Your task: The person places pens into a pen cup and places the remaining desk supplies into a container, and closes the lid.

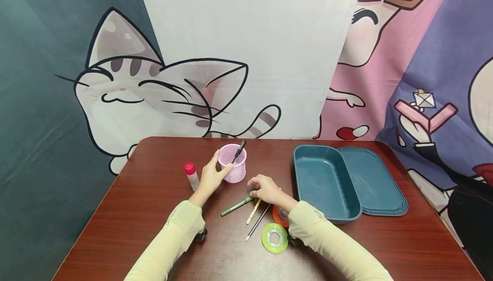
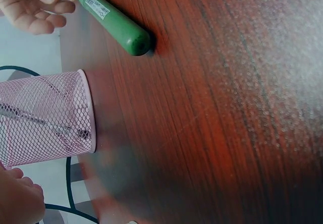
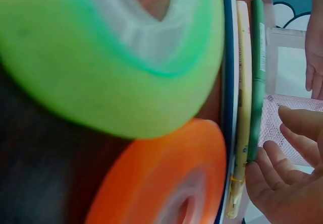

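My left hand (image 1: 211, 177) grips the pink mesh pen cup (image 1: 236, 174) from its left side, thumb near the rim. A black pen (image 1: 239, 150) leans inside the cup. In front of it, my right hand (image 1: 265, 188) is at the far end of a green pen (image 1: 236, 206) lying on the table. In the right wrist view its thumb and fingers are apart, with fingertips beside the green pen (image 3: 257, 77); whether they touch is unclear. A yellow pen (image 1: 252, 213) and a slim dark pencil (image 1: 259, 222) lie alongside, partly under the right hand.
A lime tape roll (image 1: 266, 239) and an orange tape roll (image 1: 277, 217) lie by the right wrist. A red-capped glue stick (image 1: 191, 175) stands beside the left hand. At right, a teal box (image 1: 327, 182) overlaps its flat lid (image 1: 379, 182) on the wooden table (image 1: 127, 216).
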`<state>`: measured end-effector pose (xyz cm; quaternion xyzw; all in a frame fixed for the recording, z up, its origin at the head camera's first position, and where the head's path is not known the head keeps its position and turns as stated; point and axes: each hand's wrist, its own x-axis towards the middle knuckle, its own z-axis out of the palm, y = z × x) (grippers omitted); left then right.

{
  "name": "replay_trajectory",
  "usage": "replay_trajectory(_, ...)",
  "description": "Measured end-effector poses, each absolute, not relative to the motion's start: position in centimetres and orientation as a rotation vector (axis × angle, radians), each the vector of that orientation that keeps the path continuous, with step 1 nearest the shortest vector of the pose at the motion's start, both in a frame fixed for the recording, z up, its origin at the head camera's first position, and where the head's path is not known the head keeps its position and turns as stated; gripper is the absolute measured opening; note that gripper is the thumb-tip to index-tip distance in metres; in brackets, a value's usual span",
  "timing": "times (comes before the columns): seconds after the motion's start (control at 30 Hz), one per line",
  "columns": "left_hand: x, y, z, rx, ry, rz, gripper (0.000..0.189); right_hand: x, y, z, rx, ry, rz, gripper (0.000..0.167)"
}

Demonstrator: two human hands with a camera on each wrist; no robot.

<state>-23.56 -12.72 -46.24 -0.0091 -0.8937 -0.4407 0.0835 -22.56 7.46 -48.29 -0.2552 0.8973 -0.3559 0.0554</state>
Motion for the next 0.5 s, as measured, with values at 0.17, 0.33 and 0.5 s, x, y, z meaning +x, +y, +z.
replay_trajectory(0.17, -23.6, -12.7, -46.3, -0.034, -2.656, -1.305, 0.075, -22.3, 7.7, -48.7, -0.880, 2.762, -0.987, 0.017)
replay_trajectory(0.33, -23.6, -12.7, -46.4, -0.043, -2.651, -1.297, 0.075, -22.0, 7.8, -49.1, -1.006, 2.838, -0.849, 0.012)
replay_trajectory(0.5, -23.6, -12.8, -46.3, -0.028, -2.667, -1.315, 0.076, -21.8, 7.8, -49.6, -1.058, 2.891, -0.730, 0.012)
